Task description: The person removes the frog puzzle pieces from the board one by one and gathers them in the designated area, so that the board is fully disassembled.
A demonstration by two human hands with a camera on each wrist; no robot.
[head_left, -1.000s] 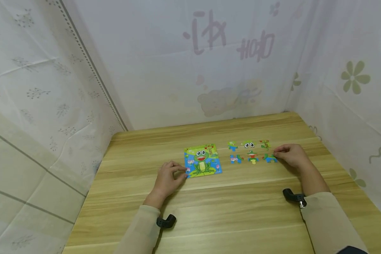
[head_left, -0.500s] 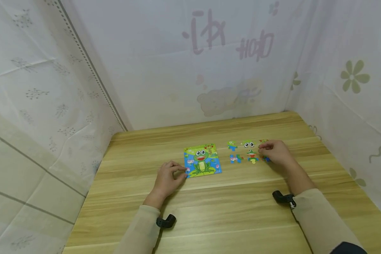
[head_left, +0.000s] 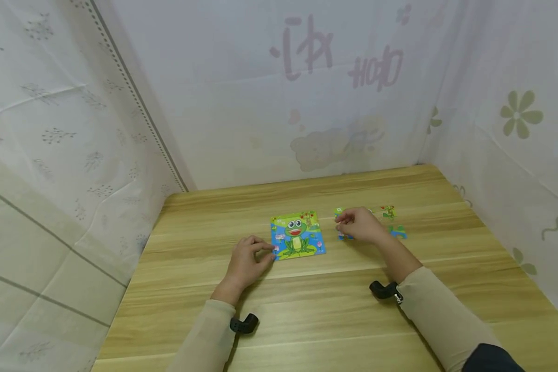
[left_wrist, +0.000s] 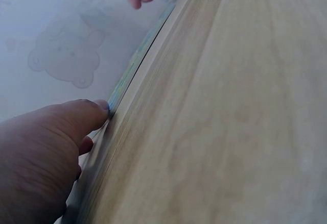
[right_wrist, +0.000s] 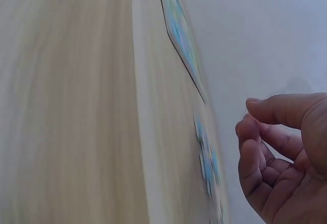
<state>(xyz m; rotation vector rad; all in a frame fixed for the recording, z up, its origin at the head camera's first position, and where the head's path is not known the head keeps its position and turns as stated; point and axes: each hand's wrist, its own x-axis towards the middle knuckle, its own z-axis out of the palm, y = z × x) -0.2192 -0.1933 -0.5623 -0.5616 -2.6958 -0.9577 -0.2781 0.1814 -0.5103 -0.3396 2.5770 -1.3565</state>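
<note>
A square jigsaw puzzle board (head_left: 298, 236) with a green frog picture lies flat on the table. My left hand (head_left: 246, 263) rests beside it, its thumb and fingertips touching the board's left edge. To the board's right, several loose puzzle pieces lie in two rows; a tree piece (head_left: 388, 211) and a blue-green piece (head_left: 399, 232) show at their right end. My right hand (head_left: 360, 223) is over the middle and left pieces, covering most of them. In the right wrist view its fingers curl loosely, thumb near the index fingertip, with nothing visible between them.
The wood-grain table (head_left: 307, 315) extends around the board and pieces. Patterned cloth (head_left: 242, 103) hangs behind and at both sides. Black wrist-worn devices sit near the left sleeve (head_left: 209, 330) and right sleeve (head_left: 442, 315).
My right hand has swept left across the loose pieces, from their right end to the left column. The left hand stays at the board's edge. The loose pieces still visible have not moved.
</note>
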